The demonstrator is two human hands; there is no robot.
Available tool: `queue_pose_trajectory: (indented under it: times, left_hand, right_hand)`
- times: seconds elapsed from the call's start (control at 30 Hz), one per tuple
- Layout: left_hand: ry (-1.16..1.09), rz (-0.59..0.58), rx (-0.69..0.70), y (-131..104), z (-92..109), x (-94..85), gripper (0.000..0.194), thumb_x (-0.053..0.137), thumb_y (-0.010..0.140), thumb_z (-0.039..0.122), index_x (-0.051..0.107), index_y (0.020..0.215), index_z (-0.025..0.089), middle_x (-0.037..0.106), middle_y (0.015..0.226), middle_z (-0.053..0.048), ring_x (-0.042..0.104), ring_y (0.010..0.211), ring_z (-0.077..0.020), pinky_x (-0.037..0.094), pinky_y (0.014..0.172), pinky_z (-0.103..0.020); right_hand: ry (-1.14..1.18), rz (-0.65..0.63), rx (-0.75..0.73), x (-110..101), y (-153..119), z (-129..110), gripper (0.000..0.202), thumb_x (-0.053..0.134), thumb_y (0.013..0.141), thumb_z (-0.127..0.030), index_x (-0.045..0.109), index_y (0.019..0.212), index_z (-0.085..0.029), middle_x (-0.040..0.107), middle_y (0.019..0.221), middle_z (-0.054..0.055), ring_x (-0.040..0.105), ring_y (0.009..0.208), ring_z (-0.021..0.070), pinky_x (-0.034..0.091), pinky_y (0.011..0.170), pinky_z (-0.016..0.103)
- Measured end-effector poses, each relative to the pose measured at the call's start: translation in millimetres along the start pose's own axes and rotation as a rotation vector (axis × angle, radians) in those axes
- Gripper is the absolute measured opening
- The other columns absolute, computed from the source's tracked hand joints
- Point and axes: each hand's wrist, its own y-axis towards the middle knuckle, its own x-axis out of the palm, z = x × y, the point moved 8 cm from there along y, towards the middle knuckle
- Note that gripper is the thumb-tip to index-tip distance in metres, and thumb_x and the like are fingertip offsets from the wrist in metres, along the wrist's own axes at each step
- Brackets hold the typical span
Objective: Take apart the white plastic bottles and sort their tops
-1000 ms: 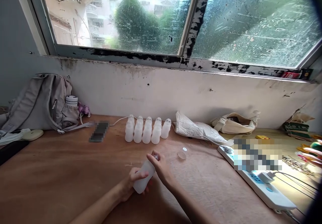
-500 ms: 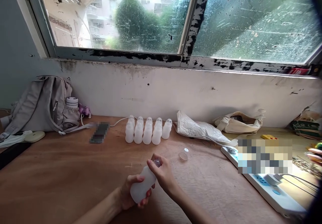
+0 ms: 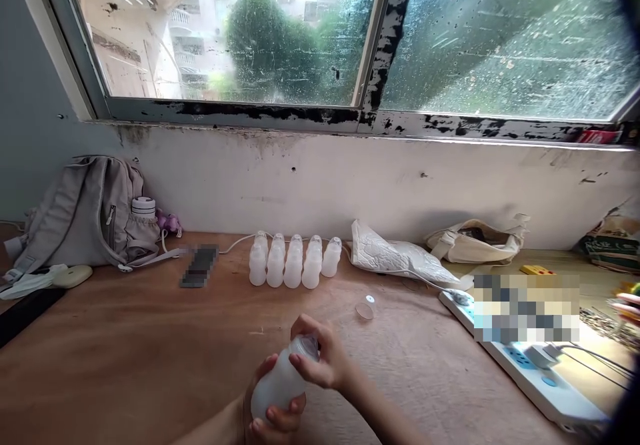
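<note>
A frosted white plastic bottle (image 3: 279, 385) is tilted up to the right, low in the middle of the head view. My left hand (image 3: 274, 418) is closed around its body, with fingers wrapped along the underside. At the upper end, my right hand (image 3: 320, 358) grips the bottle's clear top (image 3: 306, 346) between thumb and fingers. Part of that top is hidden by the fingers. A small clear cup-shaped cap (image 3: 366, 309) lies on the table, beyond and to the right of my hands. Several similar frosted bottles (image 3: 293, 268) with clear tops stand in rows farther back.
On the wooden table (image 3: 125, 358), a grey backpack (image 3: 85, 211) and a blurred-out phone-like object (image 3: 200, 266) are at left. A silvery padded bag (image 3: 395, 258), a cream pouch (image 3: 475, 241) and a white power strip (image 3: 560, 391) with cables occupy the right. A window stands above the wall.
The bottle and both hands have come slightly nearer to me. My left fingers have shifted on the body, and my right hand has turned around the clear top.
</note>
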Motion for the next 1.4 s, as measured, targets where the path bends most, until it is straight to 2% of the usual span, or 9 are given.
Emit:
queue_pose_trajectory:
  times: [0.07, 0.17, 0.27, 0.33, 0.53, 0.67, 0.83, 1.03, 1.4]
  left_hand:
    - [-0.014, -0.094, 0.104, -8.7, 24.6, 10.0, 0.062, 0.043, 0.057, 0.075, 0.054, 0.069, 0.016, 0.025, 0.035, 0.009, 0.014, 0.021, -0.0015, 0.005, 0.026, -0.018]
    - [0.02, -0.17, 0.277, -28.4, 66.2, 19.2, 0.054, 0.049, 0.063, 0.065, 0.055, 0.075, 0.012, 0.036, 0.039, 0.008, 0.021, 0.02, -0.0005, 0.008, 0.025, -0.016]
    - [0.175, -0.097, 0.352, -45.6, 89.4, 16.2, 0.052, 0.049, 0.067, 0.056, 0.057, 0.083, 0.007, 0.05, 0.049, 0.001, 0.038, 0.027, -0.005, 0.013, 0.026, -0.016]
    - [0.233, -0.019, 0.393, -53.1, 96.1, 11.0, 0.052, 0.046, 0.071, 0.053, 0.057, 0.086, 0.005, 0.052, 0.053, -0.002, 0.043, 0.03, -0.0068, 0.014, 0.026, -0.017]
    - [0.35, 0.126, 0.374, -54.8, 93.1, 4.0, 0.051, 0.044, 0.07, 0.05, 0.059, 0.086, 0.004, 0.053, 0.055, -0.004, 0.047, 0.031, -0.0088, 0.019, 0.025, -0.018]
    - [0.445, 0.167, 0.35, -55.7, 94.2, 6.3, 0.049, 0.045, 0.07, 0.046, 0.06, 0.087, 0.003, 0.054, 0.053, -0.005, 0.046, 0.03, -0.0091, 0.022, 0.023, -0.017]
    - [0.517, 0.169, 0.32, -56.7, 91.5, 15.3, 0.047, 0.044, 0.07, 0.044, 0.062, 0.085, 0.002, 0.054, 0.053, -0.005, 0.047, 0.03, -0.0089, 0.023, 0.022, -0.016]
    - [0.493, 0.152, 0.287, -54.6, 86.7, 18.9, 0.051, 0.046, 0.067, 0.047, 0.062, 0.087, 0.003, 0.054, 0.054, -0.004, 0.048, 0.032, -0.0092, 0.025, 0.023, -0.017]
    - [0.455, 0.136, 0.177, -54.1, 82.2, 11.7, 0.07, 0.034, 0.074, 0.063, 0.059, 0.096, 0.002, 0.056, 0.055, -0.006, 0.05, 0.034, -0.0118, 0.024, 0.024, -0.02]
  right_hand:
    - [-0.052, 0.023, 0.033, -5.1, 5.3, 21.2, 0.026, 0.052, 0.07, -0.044, 0.05, 0.075, -0.018, 0.036, 0.053, -0.006, 0.033, 0.047, 0.0084, 0.025, 0.045, 0.021]
    - [-0.178, 0.104, 0.146, -14.4, 8.4, 63.4, 0.025, 0.052, 0.073, -0.041, 0.052, 0.083, -0.017, 0.033, 0.048, -0.008, 0.032, 0.044, 0.0081, 0.023, 0.045, 0.021]
    - [-0.248, 0.155, 0.249, -17.4, 5.4, 90.2, 0.021, 0.047, 0.079, -0.037, 0.054, 0.082, -0.017, 0.037, 0.047, -0.008, 0.036, 0.044, 0.0087, 0.025, 0.047, 0.021]
    - [-0.193, 0.134, 0.273, -13.2, 4.6, 91.1, 0.023, 0.045, 0.081, -0.038, 0.054, 0.079, -0.017, 0.039, 0.048, -0.007, 0.037, 0.045, 0.0087, 0.026, 0.047, 0.021]
    - [0.111, 0.12, 0.264, -8.6, 9.6, 58.1, 0.029, 0.042, 0.083, -0.043, 0.053, 0.083, -0.017, 0.038, 0.054, -0.005, 0.035, 0.049, 0.0084, 0.028, 0.047, 0.021]
    - [0.212, 0.16, 0.303, -11.1, 9.4, 55.5, 0.028, 0.044, 0.082, -0.044, 0.05, 0.079, -0.017, 0.042, 0.057, -0.004, 0.035, 0.044, 0.0062, 0.028, 0.042, 0.02]
    - [0.197, 0.218, 0.326, -20.3, 7.1, 59.4, 0.029, 0.048, 0.08, -0.042, 0.046, 0.066, -0.017, 0.039, 0.049, -0.006, 0.037, 0.04, 0.0058, 0.029, 0.038, 0.019]
    - [0.177, 0.087, 0.253, -27.0, 10.4, 47.9, 0.021, 0.052, 0.079, -0.035, 0.05, 0.069, -0.016, 0.047, 0.056, -0.003, 0.047, 0.047, 0.0084, 0.038, 0.044, 0.02]
    - [-0.054, 0.039, 0.052, -37.0, 12.6, 11.0, 0.008, 0.049, 0.079, -0.018, 0.057, 0.077, -0.018, 0.059, 0.073, 0.001, 0.054, 0.065, 0.0122, 0.044, 0.059, 0.023]
